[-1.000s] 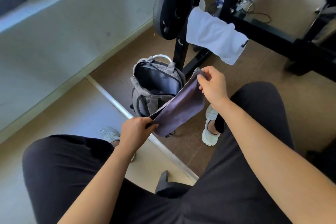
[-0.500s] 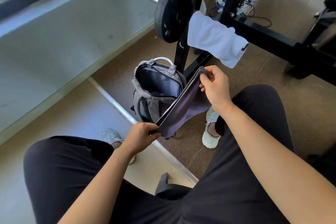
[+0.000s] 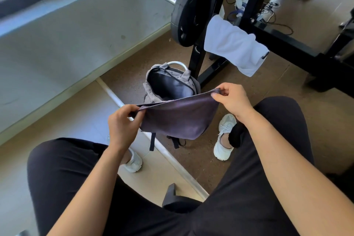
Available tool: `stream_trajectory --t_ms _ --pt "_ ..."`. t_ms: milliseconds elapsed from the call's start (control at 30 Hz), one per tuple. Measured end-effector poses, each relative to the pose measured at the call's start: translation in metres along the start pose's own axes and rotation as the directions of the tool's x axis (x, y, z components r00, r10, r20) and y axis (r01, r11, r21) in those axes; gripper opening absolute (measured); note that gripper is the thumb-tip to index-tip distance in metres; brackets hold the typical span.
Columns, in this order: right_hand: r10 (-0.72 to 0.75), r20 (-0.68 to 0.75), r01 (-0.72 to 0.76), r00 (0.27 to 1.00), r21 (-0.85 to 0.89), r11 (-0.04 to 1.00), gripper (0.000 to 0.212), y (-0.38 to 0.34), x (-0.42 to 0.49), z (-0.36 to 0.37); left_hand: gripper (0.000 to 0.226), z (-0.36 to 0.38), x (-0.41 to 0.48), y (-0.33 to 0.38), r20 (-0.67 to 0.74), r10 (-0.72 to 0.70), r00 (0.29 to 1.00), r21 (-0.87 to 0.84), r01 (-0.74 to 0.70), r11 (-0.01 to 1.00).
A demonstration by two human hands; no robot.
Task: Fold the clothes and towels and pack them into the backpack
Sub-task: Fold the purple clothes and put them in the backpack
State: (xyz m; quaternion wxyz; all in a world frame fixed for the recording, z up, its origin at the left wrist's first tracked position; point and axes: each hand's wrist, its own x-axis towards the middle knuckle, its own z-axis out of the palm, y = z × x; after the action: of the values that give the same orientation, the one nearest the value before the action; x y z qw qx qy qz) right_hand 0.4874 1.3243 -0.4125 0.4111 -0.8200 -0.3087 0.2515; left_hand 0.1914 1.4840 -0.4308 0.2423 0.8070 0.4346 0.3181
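Observation:
A dark purple-grey towel (image 3: 178, 119) hangs folded between my hands, its top edge stretched almost level. My left hand (image 3: 122, 122) pinches its left corner and my right hand (image 3: 232, 99) pinches its right corner. Behind and below the towel a grey backpack (image 3: 170, 86) stands on the floor with its main compartment unzipped and gaping; its lower half is hidden by the towel. A white towel (image 3: 233, 46) is draped over the black bar of a weight rack at upper right.
A black weight plate (image 3: 188, 13) on a barbell sits on the black rack (image 3: 203, 50) just behind the backpack. A metal floor strip (image 3: 172, 159) runs diagonally under my legs. Another person's shoes and cables lie at the top right.
The towel has swung from a steep diagonal to nearly level: my left hand rose and my right hand came down and toward me. The cloth now covers the backpack's lower half.

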Motion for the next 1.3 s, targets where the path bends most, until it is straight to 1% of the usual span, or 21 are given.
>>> stream_trajectory --t_ms 133,167,200,233,267,300,333,367,400,533,667,700,767,833,900,933,1000,1067,1133,1233,1300 --pt "-0.119 -0.124 0.134 0.985 0.122 0.983 0.007 -0.007 -0.003 0.003 0.007 -0.008 0.001 0.006 -0.182 0.1 0.978 -0.019 -0.106 0.994" --pt "-0.131 -0.118 0.147 0.984 0.136 0.98 0.007 -0.008 -0.004 0.003 0.007 -0.01 0.001 0.006 -0.179 0.105 0.978 0.013 -0.105 0.994" --pt "-0.112 -0.063 0.12 0.992 0.128 0.985 0.007 -0.009 -0.005 0.002 0.007 -0.012 0.003 0.004 -0.1 0.082 0.992 0.081 -0.074 0.994" --pt "-0.066 0.042 0.062 0.997 0.088 0.994 0.007 -0.009 -0.006 0.0 0.01 -0.014 0.007 0.0 0.049 0.007 0.999 0.186 -0.016 0.982" --pt "-0.001 0.169 -0.001 0.986 0.012 1.0 0.007 -0.007 -0.006 0.0 0.016 -0.014 0.009 -0.004 0.221 -0.11 0.969 0.3 0.039 0.953" --pt "0.062 0.272 -0.045 0.96 -0.069 0.997 0.008 -0.004 -0.007 -0.001 0.024 -0.014 0.009 -0.008 0.354 -0.209 0.911 0.381 0.064 0.922" --pt "0.107 0.319 -0.074 0.942 -0.113 0.991 0.008 -0.001 -0.006 -0.001 0.031 -0.014 0.009 -0.01 0.43 -0.246 0.869 0.413 0.053 0.909" --pt "0.129 0.316 -0.103 0.94 -0.098 0.99 0.008 0.001 -0.005 0.0 0.037 -0.014 0.008 -0.012 0.461 -0.243 0.854 0.406 0.042 0.913" --pt "0.136 0.286 -0.131 0.949 -0.035 0.991 0.007 0.001 -0.004 0.001 0.04 -0.014 0.008 -0.011 0.46 -0.224 0.859 0.38 0.037 0.924" --pt "0.148 0.118 -0.174 0.982 0.257 0.951 0.009 -0.002 -0.001 0.005 0.05 -0.01 0.008 -0.01 0.355 -0.128 0.926 0.206 0.057 0.977" --pt "0.155 0.073 -0.171 0.985 0.407 0.897 0.013 -0.003 -0.001 0.007 0.052 -0.005 0.007 -0.011 0.309 -0.039 0.95 -0.046 0.056 0.997" --pt "0.145 0.06 -0.157 0.988 0.402 0.902 0.013 -0.003 -0.001 0.007 0.054 -0.005 0.007 -0.011 0.308 -0.042 0.951 -0.076 0.068 0.995" --pt "0.136 0.044 -0.143 0.99 0.335 0.931 0.012 0.0 0.001 0.006 0.051 -0.008 0.007 -0.013 0.324 -0.078 0.943 -0.063 0.104 0.993" --pt "0.167 0.111 -0.188 0.98 0.229 0.955 0.008 0.004 0.003 0.003 0.04 -0.012 0.009 -0.016 0.382 -0.095 0.919 -0.005 0.105 0.994" --pt "0.212 0.189 -0.236 0.959 0.113 0.965 0.005 0.008 0.002 0.0 0.035 -0.017 0.01 -0.018 0.435 -0.087 0.896 0.023 0.085 0.996" --pt "0.219 0.182 -0.234 0.959 0.067 0.97 0.006 0.009 0.002 0.0 0.036 -0.02 0.01 -0.019 0.44 -0.079 0.894 0.013 0.082 0.997" --pt "0.206 0.119 -0.211 0.971 0.033 0.977 0.008 0.01 0.002 -0.001 0.037 -0.024 0.01 -0.017 0.424 -0.067 0.903 -0.077 0.11 0.991" --pt "0.203 0.073 -0.209 0.976 0.083 0.974 0.013 0.009 0.003 -0.002 0.038 -0.025 0.009 -0.012 0.374 -0.061 0.925 -0.148 0.125 0.981" --pt "0.219 0.046 -0.223 0.975 0.151 0.963 0.016 0.009 0.004 -0.001 0.038 -0.024 0.009 -0.008 0.305 -0.078 0.949 -0.164 0.133 0.977" --pt "0.208 0.062 -0.217 0.976 0.266 0.939 0.012 0.006 0.002 0.0 0.033 -0.025 0.008 0.0 0.168 -0.129 0.977 -0.17 0.158 0.973" --pt "0.145 0.099 -0.172 0.984 0.385 0.907 0.012 0.003 0.002 -0.002 0.028 -0.026 0.009 0.002 0.075 -0.172 0.982 -0.194 0.184 0.964"
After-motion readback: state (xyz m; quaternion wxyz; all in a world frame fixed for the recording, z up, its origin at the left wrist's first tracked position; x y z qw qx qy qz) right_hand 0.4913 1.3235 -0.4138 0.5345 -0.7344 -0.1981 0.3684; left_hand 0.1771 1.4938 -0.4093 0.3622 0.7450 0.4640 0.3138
